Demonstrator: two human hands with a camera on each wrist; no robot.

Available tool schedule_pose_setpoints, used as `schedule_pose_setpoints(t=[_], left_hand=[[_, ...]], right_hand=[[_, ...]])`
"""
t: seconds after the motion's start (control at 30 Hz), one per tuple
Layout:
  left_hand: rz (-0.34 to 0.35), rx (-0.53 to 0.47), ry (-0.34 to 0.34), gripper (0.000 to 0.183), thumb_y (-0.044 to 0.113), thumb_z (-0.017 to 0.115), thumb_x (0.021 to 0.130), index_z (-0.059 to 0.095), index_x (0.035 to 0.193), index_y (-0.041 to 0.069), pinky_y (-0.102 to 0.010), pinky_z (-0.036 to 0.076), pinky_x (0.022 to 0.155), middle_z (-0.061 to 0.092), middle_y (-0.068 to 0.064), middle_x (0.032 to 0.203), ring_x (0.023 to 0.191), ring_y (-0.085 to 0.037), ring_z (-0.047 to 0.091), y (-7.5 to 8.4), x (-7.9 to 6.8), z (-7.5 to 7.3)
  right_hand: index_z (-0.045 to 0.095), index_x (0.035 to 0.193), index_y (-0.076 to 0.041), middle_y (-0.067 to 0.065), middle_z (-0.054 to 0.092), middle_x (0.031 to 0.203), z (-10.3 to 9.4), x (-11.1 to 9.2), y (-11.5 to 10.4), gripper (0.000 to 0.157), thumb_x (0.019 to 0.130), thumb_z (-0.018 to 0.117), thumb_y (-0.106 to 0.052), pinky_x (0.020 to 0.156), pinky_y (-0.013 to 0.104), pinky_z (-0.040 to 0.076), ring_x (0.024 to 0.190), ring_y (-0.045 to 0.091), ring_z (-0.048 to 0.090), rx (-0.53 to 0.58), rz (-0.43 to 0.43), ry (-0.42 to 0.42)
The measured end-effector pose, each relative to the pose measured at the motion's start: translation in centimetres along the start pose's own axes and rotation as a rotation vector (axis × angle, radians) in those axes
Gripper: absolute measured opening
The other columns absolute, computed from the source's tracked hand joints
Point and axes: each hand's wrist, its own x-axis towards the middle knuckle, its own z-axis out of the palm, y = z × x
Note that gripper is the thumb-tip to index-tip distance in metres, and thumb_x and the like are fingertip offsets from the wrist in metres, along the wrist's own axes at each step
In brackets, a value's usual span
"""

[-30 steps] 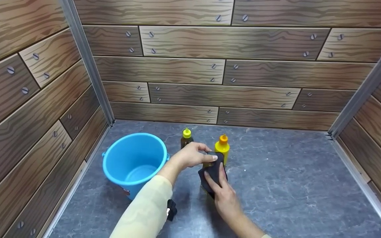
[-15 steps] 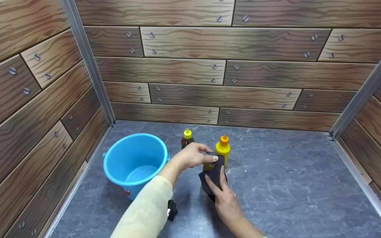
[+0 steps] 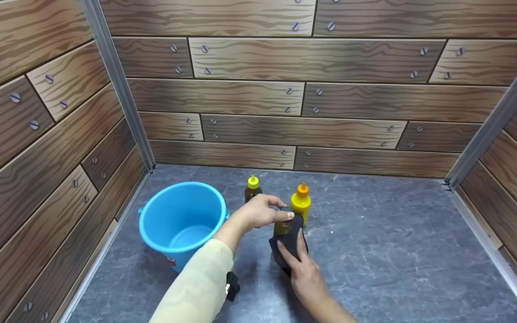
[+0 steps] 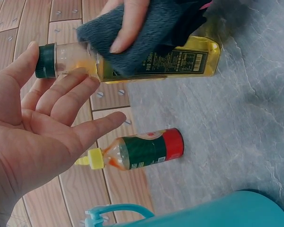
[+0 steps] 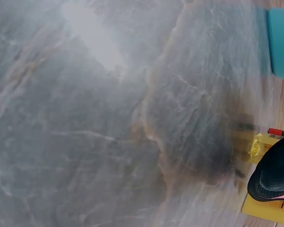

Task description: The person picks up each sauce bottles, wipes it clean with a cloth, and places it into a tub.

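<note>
My left hand (image 3: 260, 211) pinches the dark green cap (image 4: 46, 60) of an oil bottle (image 4: 206, 56), thumb on the cap's top and fingers along the neck. The bottle is clear, filled with yellow oil, and has a dark label. My right hand (image 3: 307, 269) grips a dark cloth (image 3: 289, 246) and presses it to the bottle's side, covering part of the label. In the left wrist view, the right hand's finger (image 4: 130, 23) lies over the cloth. The right wrist view shows the cloth (image 5: 274, 172) at its right edge.
A blue bucket (image 3: 144, 224) stands to the left. Behind my hands are a sauce bottle (image 4: 146, 150) with a yellow cap and a yellow squeeze bottle (image 3: 301, 202) with an orange cap. Wood-patterned walls (image 3: 249, 96) enclose the grey marbled surface (image 3: 397, 242).
My right hand has slid the cloth slightly down the oil bottle, so more of its upper part shows. The left hand stays on the cap.
</note>
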Motion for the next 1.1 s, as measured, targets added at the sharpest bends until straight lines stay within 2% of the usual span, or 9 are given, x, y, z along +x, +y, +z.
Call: schedule_pose_setpoints(t=[0.13, 0.33, 0.57, 0.73, 0.83, 0.97, 1.1], left_hand=[[-0.005, -0.002, -0.001, 0.028, 0.044, 0.08, 0.096, 0.077, 0.113, 0.023, -0.059, 0.049, 0.106, 0.066, -0.007, 0.141, 0.127, -0.031, 0.062, 0.1, 0.0, -0.1], [-0.001, -0.003, 0.002, 0.026, 0.044, 0.08, 0.096, 0.077, 0.112, 0.023, -0.06, 0.048, 0.107, 0.065, -0.008, 0.142, 0.128, -0.033, 0.06, 0.3, -0.2, -0.1], [0.018, -0.013, 0.005, 0.026, 0.042, 0.08, 0.097, 0.077, 0.112, 0.021, -0.058, 0.049, 0.106, 0.064, -0.008, 0.143, 0.13, -0.033, 0.06, 0.2, -0.3, 0.1], [0.018, -0.022, 0.007, 0.029, 0.042, 0.079, 0.098, 0.076, 0.115, 0.019, -0.059, 0.049, 0.107, 0.064, -0.011, 0.144, 0.13, -0.034, 0.06, 0.0, -0.3, 0.1], [0.011, -0.02, 0.013, 0.032, 0.042, 0.079, 0.098, 0.075, 0.119, 0.018, -0.059, 0.048, 0.107, 0.063, -0.011, 0.145, 0.131, -0.034, 0.06, 0.0, -0.4, 0.2], [0.015, -0.017, 0.019, 0.034, 0.041, 0.079, 0.098, 0.075, 0.121, 0.017, -0.059, 0.048, 0.108, 0.064, -0.011, 0.143, 0.131, -0.035, 0.06, 0.1, -0.5, 0.2], [0.037, -0.007, 0.018, 0.033, 0.04, 0.079, 0.098, 0.075, 0.122, 0.016, -0.057, 0.049, 0.107, 0.064, -0.012, 0.143, 0.131, -0.034, 0.06, 0.2, -0.6, 0.2]], right_hand=[[0.071, 0.14, -0.018, 0.039, 0.041, 0.156, 0.1, -0.3, 0.1, 0.082, 0.071, 0.076, 0.025, 0.066, 0.041, 0.061, 0.098, 0.043, 0.072, 0.002, -0.014, 0.01], [0.073, 0.138, -0.019, 0.038, 0.045, 0.153, 0.3, -0.6, 0.2, 0.079, 0.072, 0.077, 0.022, 0.069, 0.044, 0.062, 0.097, 0.044, 0.072, -0.028, -0.029, 0.018], [0.073, 0.138, -0.019, 0.038, 0.046, 0.153, 0.2, -1.0, 0.2, 0.078, 0.071, 0.077, 0.021, 0.069, 0.045, 0.063, 0.1, 0.047, 0.072, -0.033, -0.021, -0.021], [0.073, 0.139, -0.02, 0.039, 0.045, 0.153, -0.1, -1.3, 0.2, 0.08, 0.071, 0.077, 0.022, 0.073, 0.045, 0.063, 0.103, 0.045, 0.071, -0.042, 0.002, -0.082], [0.074, 0.137, -0.02, 0.038, 0.047, 0.152, -0.2, -1.4, 0.1, 0.075, 0.073, 0.078, 0.019, 0.075, 0.045, 0.063, 0.107, 0.045, 0.07, -0.062, 0.018, -0.118], [0.075, 0.135, -0.021, 0.037, 0.048, 0.152, -0.4, -1.5, -0.1, 0.064, 0.08, 0.079, 0.01, 0.083, 0.049, 0.062, 0.12, 0.047, 0.065, -0.074, 0.051, -0.174], [0.074, 0.138, -0.023, 0.037, 0.044, 0.155, -0.8, -1.5, -0.1, 0.061, 0.086, 0.075, 0.008, 0.091, 0.055, 0.059, 0.128, 0.05, 0.06, -0.068, 0.103, -0.282]])
